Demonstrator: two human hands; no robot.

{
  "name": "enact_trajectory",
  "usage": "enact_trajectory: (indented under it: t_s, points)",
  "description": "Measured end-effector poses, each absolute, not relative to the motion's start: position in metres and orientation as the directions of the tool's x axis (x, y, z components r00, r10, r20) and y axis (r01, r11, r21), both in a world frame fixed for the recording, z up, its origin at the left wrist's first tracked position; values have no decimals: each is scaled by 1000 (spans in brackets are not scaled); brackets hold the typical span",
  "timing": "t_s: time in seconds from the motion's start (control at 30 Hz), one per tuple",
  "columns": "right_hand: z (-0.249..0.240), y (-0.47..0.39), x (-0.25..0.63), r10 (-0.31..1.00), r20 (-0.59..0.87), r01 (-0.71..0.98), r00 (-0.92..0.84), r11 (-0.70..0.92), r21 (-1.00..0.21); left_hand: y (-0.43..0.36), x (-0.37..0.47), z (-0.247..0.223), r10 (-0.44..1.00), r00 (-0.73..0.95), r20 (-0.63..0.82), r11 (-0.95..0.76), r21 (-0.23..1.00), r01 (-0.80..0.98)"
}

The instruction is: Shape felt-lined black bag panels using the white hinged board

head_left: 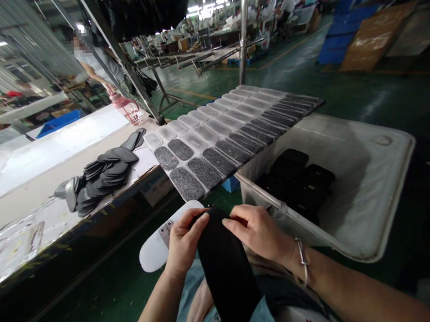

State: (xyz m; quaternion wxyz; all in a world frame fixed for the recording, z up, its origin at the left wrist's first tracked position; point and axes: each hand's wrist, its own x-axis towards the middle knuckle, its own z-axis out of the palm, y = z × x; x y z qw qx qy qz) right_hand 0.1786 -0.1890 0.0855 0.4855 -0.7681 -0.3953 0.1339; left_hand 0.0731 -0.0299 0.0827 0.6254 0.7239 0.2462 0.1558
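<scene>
A long black case-like piece (226, 262) with a rounded far end lies lengthwise over my lap, its near end against my clothing. My left hand (188, 235) pinches the far left edge of this piece between thumb and fingers. On its far right edge, my right hand (257, 229) is closed in a pinch, fingers curled under. A metal bracelet is on my right wrist. Behind my left hand, a white board with rounded ends (153, 252) carries a metal fitting, partly covered by the hand. What the fingertips press at the rim is too small to make out.
Ahead is a tilted sheet (231, 131) with rows of grey rounded pads. A white plastic bin (347, 172) holding several black cases (313, 186) stands right. Dark oval pieces (106, 172) are heaped on the left table (27, 192), near a pink bottle (126, 108). Another person (103, 66) stands beyond.
</scene>
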Motion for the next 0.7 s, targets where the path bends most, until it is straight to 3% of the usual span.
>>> enact_trajectory:
  t_s: [0.33, 0.53, 0.7]
  points:
    - [85, -201, 173, 747, 167, 426, 644, -169, -889, -31, 80, 83, 585, 799, -136, 18, 988, 155]
    - [87, -203, 182, 662, 245, 460, 709, -170, -871, -38, 100, 74, 668, 733, -126, 98, 992, 82]
    - [95, -210, 209, 731, 211, 431, 648, -124, -894, -62, 96, 73, 685, 719, -113, 106, 993, 54]
